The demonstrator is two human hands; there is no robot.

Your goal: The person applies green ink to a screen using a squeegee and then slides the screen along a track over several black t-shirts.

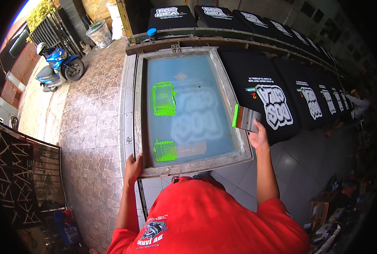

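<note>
Seemingly between strokes, right hand (259, 134) grips green-edged squeegee (250, 119) over right side of frame (192, 169), left hand (133, 167) at its near-left corner, finger closure unclear; next pull would call for steady frame; green ink (165, 99) lies in two patches on mesh (197, 72), bucket (99, 36) contents indistinct.

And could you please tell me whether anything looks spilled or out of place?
Nothing looks spilled or misplaced: green ink shows on the mesh and squeegee. The screen frame does look worn, with pale smears.
</note>
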